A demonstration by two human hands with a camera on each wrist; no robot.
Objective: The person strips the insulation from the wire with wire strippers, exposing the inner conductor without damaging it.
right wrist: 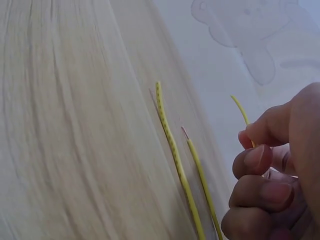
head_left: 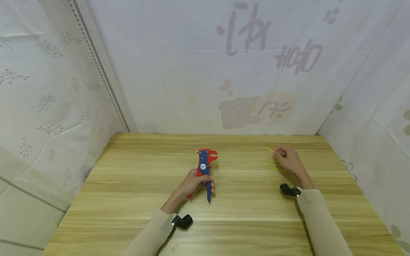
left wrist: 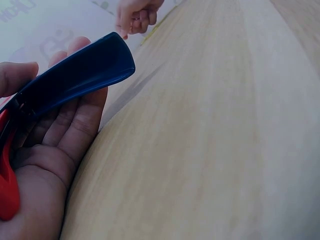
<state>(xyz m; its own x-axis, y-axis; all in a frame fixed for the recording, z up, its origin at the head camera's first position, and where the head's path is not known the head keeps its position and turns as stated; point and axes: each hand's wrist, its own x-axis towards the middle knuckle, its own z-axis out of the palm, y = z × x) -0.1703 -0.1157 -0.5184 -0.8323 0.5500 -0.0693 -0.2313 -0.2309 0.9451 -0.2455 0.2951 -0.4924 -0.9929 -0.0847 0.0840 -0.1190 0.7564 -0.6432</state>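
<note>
My left hand [head_left: 196, 183] grips a red and blue wire stripper [head_left: 203, 161], its jaws pointing up and to the right above the table. In the left wrist view the thumb lies over the blue handle [left wrist: 85, 70], the fingers pass beneath it, and the red handle [left wrist: 7, 190] is near the palm. Over on the right, my right hand [head_left: 289, 161] pinches a thin yellow wire [right wrist: 240, 107] between thumb and fingertips; the hand hides part of it. Below that hand lie two more yellow wires: one with a bare metal end [right wrist: 185, 133], the other with an insulated end [right wrist: 159, 92].
A tiny yellow scrap [head_left: 218, 165] lies just right of the stripper on the wood-grain table [head_left: 134, 199]. Printed cloth [head_left: 179, 78] hangs along the table's back edge and at both sides. Each wrist carries a black camera mount [head_left: 182, 221].
</note>
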